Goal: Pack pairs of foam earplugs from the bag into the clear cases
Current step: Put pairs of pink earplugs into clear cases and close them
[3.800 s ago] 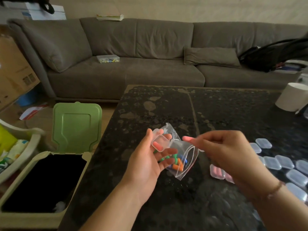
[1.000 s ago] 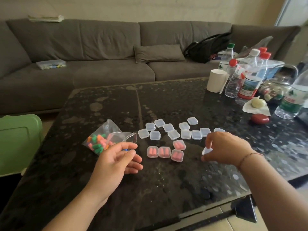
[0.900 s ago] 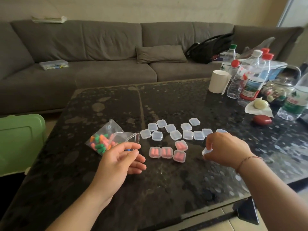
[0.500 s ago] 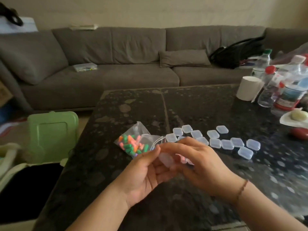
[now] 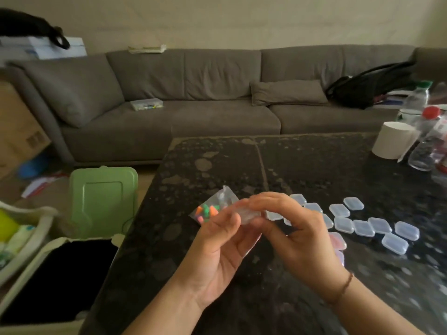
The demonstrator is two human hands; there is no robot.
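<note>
Grey sofa (image 5: 217,97), dark table (image 5: 217,170)

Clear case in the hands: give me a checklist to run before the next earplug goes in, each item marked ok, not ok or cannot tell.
1. Case held: ok, left hand and right hand both pinch it above the table.
2. Lid open: cannot tell, the case is blurred between the fingers.
3. Case empty: cannot tell, but no colour shows through it.
4. Bag within reach: ok, it lies on the table just behind the left hand, with earplugs inside.
5. A hand free to pick earplugs: not ok, both are on the case.
6. Spare cases ready: ok, a group lies on the table to the right.
</note>
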